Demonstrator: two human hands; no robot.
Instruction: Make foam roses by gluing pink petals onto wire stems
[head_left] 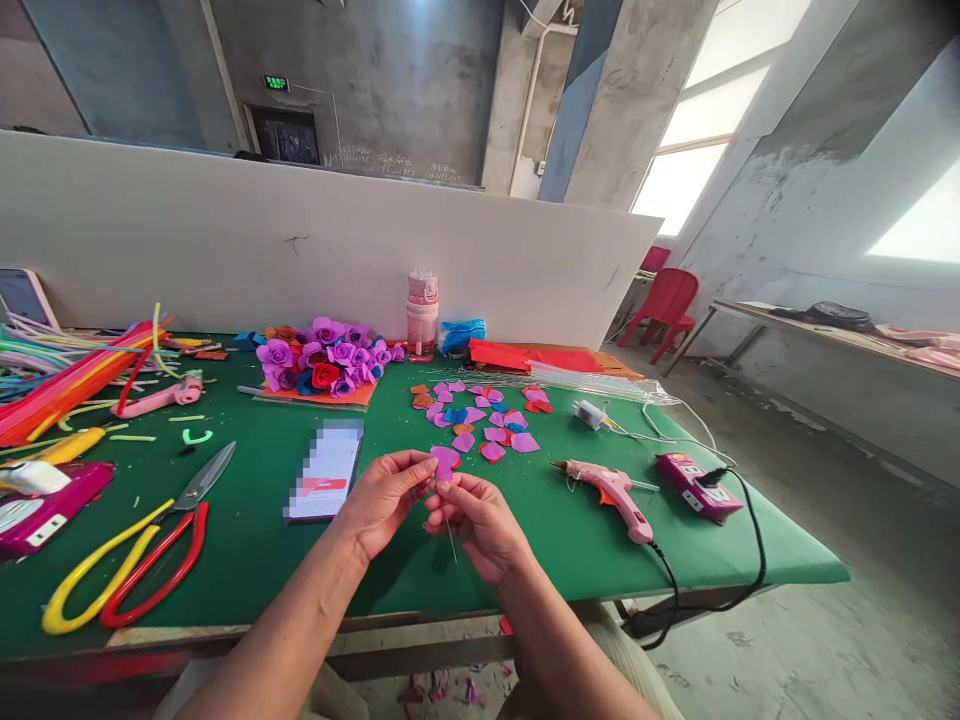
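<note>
Between both hands, over the front of the green table, is a purple paper petal (445, 459) with a thin wire (452, 541) hanging below it. The fingertips of my left hand (388, 497) pinch the petal's left edge. My right hand (484, 525) is closed at the petal's base, where the wire comes out under the fingers. Loose purple, red, blue and orange petals (493, 452) lie scattered just beyond the hands. A pink glue gun (611, 492) rests to the right, its nozzle pointing left. Left of my hands lies a phone (326, 470) with a lit screen.
Scissors (169, 530) with yellow and red handles lie at the left, near colourful strips (82, 375). A bunch of paper roses (330, 352) and a pink bottle (422, 318) stand at the back. A purple power strip (697, 487) with a black cable sits at the right.
</note>
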